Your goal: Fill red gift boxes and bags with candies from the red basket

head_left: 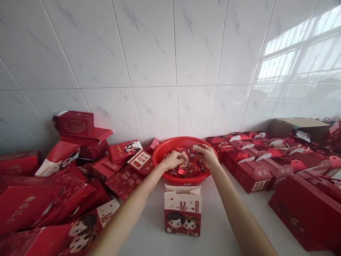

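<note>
A red plastic basket (157, 156) holds a heap of small wrapped candies (190, 167), mostly red. My left hand (174, 160) reaches into its left side with fingers drawn together over the candies; what they hold is hidden. On the right side of the basket, my right hand (208, 155) pinches a wrapped candy with a pale and red wrapper (196, 147). Between my forearms, just in front of the basket, a red and cream paper gift box (183, 213) stands upright. Its top is open, and two cartoon figures decorate its front.
Red gift boxes (29, 206) lie in a jumbled pile on the left. Rows of closed, handled boxes (252, 174) stand on the right, with a larger red box (306, 209) nearer. A brown carton (298, 128) sits behind them, by the tiled wall (151, 53).
</note>
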A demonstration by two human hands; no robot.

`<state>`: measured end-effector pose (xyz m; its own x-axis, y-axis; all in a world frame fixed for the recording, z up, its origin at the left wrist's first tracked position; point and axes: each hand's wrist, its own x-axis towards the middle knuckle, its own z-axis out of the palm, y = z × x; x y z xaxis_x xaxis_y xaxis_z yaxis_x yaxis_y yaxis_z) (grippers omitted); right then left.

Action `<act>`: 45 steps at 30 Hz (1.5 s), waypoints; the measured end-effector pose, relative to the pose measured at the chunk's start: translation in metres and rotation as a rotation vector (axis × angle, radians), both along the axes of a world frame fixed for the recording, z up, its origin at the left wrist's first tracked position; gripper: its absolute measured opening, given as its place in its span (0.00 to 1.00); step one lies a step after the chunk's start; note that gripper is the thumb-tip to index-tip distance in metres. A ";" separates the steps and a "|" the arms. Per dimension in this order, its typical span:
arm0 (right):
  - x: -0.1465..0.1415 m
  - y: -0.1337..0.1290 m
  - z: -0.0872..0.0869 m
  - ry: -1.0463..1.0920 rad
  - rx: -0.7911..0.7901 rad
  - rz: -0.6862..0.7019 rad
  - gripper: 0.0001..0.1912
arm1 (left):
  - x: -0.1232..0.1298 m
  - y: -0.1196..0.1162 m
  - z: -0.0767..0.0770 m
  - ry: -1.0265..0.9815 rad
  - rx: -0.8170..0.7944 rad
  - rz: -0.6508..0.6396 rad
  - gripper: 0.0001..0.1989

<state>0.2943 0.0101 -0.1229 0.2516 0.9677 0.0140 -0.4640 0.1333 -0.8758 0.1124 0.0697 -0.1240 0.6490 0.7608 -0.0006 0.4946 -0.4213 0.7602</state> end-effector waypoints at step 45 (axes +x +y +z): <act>-0.002 -0.004 0.009 0.032 0.001 0.111 0.16 | 0.033 -0.013 -0.002 0.586 0.046 -0.383 0.13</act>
<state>0.2923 0.0061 -0.1144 0.1431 0.9897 0.0085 -0.5035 0.0802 -0.8602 0.1457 0.0568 -0.1260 0.7736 0.4866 -0.4059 0.6281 -0.6730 0.3905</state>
